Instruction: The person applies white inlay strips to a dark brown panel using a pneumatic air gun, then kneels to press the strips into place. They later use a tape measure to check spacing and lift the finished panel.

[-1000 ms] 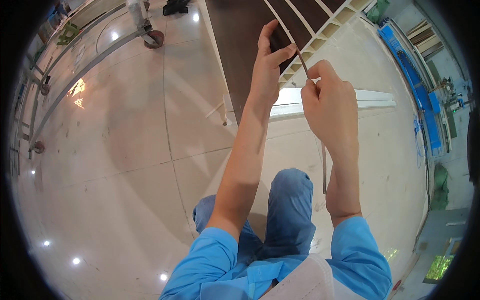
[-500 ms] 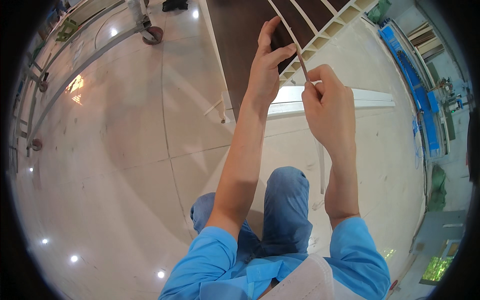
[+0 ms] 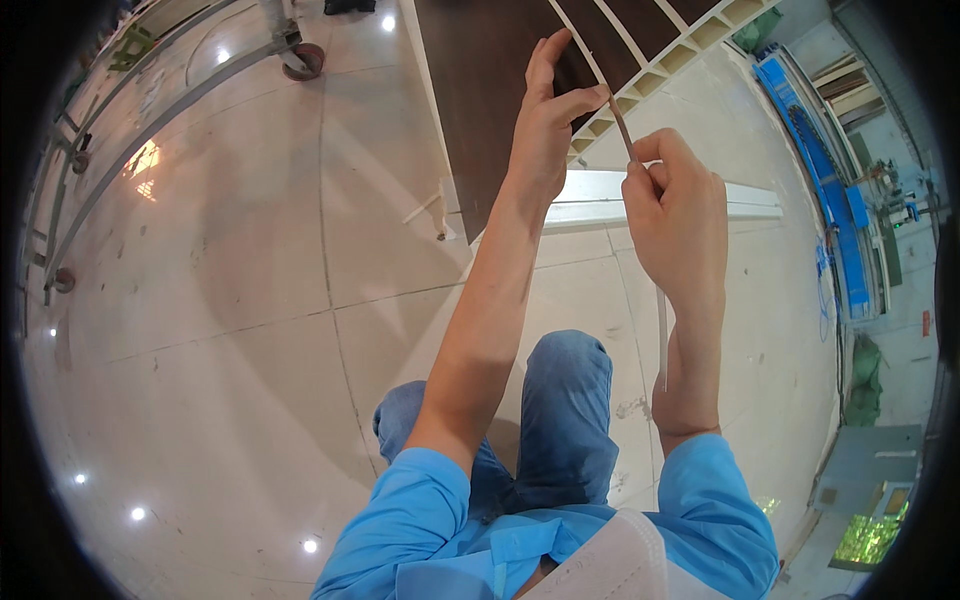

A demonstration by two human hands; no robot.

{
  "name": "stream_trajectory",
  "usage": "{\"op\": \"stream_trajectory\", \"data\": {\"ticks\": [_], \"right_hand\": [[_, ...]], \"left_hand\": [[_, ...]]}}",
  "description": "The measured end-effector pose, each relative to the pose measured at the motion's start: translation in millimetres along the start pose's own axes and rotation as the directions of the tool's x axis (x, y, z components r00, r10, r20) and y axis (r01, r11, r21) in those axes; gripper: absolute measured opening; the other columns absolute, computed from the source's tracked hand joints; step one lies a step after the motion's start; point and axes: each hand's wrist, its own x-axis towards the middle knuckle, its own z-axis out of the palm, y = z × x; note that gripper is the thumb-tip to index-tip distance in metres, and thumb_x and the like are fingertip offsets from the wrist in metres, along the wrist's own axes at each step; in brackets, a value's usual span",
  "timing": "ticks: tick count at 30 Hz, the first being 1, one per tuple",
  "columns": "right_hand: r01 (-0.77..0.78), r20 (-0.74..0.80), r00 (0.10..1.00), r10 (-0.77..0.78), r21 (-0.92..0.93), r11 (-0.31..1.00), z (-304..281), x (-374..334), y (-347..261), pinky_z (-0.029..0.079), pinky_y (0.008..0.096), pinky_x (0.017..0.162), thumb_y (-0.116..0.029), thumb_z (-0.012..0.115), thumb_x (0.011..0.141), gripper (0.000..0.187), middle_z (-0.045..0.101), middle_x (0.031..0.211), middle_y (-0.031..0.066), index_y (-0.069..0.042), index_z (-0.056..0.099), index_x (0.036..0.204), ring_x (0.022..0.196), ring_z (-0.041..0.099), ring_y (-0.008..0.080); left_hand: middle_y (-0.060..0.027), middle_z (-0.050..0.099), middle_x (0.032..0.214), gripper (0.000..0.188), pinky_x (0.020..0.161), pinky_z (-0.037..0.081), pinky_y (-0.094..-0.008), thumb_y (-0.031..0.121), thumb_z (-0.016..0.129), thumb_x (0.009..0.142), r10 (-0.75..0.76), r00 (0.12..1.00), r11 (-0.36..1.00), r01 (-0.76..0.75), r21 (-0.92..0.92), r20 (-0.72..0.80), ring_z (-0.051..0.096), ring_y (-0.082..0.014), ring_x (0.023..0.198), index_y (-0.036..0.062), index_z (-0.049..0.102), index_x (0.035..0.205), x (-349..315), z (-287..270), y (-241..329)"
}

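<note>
A dark brown slatted panel (image 3: 470, 90) with pale edges extends from the top of the view. One thin, flexible strip (image 3: 622, 128) runs off its near edge, in line with a pale slat edge. My left hand (image 3: 543, 135) lies against the panel with fingers stretched and apart, its thumb tip touching the strip where it meets the panel edge. My right hand (image 3: 682, 215) pinches the strip a short way off, thumb against curled index finger. Below that fist hangs the strip's pale tail, beside my right forearm.
White metal bars (image 3: 600, 200) lie on the tiled floor (image 3: 240, 420) beneath the panel. To the left is a grey wheeled frame (image 3: 150, 140). A long blue machine (image 3: 825, 180) lines the right wall. My knees (image 3: 570, 390) are bent below my arms.
Both hands appear slightly further right, along with the panel, while the floor has shifted a little left. Between my hands the strip bows slightly more. My grip on it is unchanged.
</note>
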Motion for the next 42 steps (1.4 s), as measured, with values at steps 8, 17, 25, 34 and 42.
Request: {"op": "stream_trajectory", "data": {"ticks": [8, 17, 25, 34, 42], "right_hand": [[-0.026, 0.034, 0.999, 0.024, 0.065, 0.998, -4, 10, 0, 0.029, 0.0298, 0.049, 0.0, 0.056, 0.091, 0.004, 0.052, 0.053, 0.0055, 0.003, 0.059, 0.091, 0.05, 0.039, 0.0069], [0.009, 0.034, 0.999, -0.013, 0.125, 0.992, -1, 13, 7, 0.029, 0.0288, 0.049, -0.001, 0.056, 0.091, 0.004, 0.05, 0.054, 0.0024, 0.002, 0.059, 0.091, 0.051, 0.037, 0.0057], [-0.013, 0.059, 0.998, 0.005, 0.132, 0.991, -2, 19, 7, 0.028, 0.0286, 0.049, -0.002, 0.057, 0.093, 0.005, 0.051, 0.055, 0.0011, 0.002, 0.059, 0.092, 0.052, 0.037, 0.0053], [-0.044, 0.097, 0.995, 0.03, 0.142, 0.989, 0, 24, 11, 0.028, 0.0259, 0.046, -0.005, 0.058, 0.096, 0.007, 0.051, 0.054, -0.0008, 0.001, 0.058, 0.092, 0.048, 0.04, 0.0042], [-0.078, 0.119, 0.99, 0.07, 0.056, 0.995, -1, 35, 8, 0.036, 0.0298, 0.047, -0.006, 0.058, 0.09, 0.008, 0.057, 0.054, 0.0054, 0.002, 0.059, 0.091, 0.048, 0.049, 0.009]], "left_hand": [[-0.0059, 0.029, 0.154, 0.073, 0.115, 0.032, -0.0366, 0.013, 0.068, 0.083, 0.004, 1.0, 0.999, -0.003, -0.044, 0.009, 0.038, -0.0226, 0.139, 0.0084, 0.042, 0.151, 6, 5, 0], [-0.0075, 0.028, 0.156, 0.072, 0.117, 0.031, -0.0378, 0.014, 0.068, 0.084, 0.013, 1.0, 1.0, -0.013, -0.016, -0.002, 0.036, -0.0246, 0.142, 0.0075, 0.043, 0.151, 6, 3, -5], [-0.0054, 0.062, 0.121, 0.069, 0.109, 0.036, -0.0357, 0.011, 0.069, 0.089, 0.076, 0.996, 0.997, -0.077, -0.006, -0.04, 0.054, -0.0161, 0.118, 0.0037, 0.041, 0.152, 12, 3, -10], [-0.0097, 0.042, 0.147, 0.066, 0.113, 0.033, -0.0369, 0.017, 0.072, 0.088, 0.086, 0.992, 0.996, -0.082, 0.038, -0.089, 0.043, -0.0197, 0.134, 0.0082, 0.047, 0.149, 10, 7, -11], [-0.0173, 0.026, 0.164, 0.061, 0.119, 0.029, -0.041, 0.027, 0.071, 0.09, 0.186, 0.969, 0.953, -0.138, 0.269, -0.161, 0.025, -0.0302, 0.153, 0.0107, 0.053, 0.146, 14, 12, -14]]}}
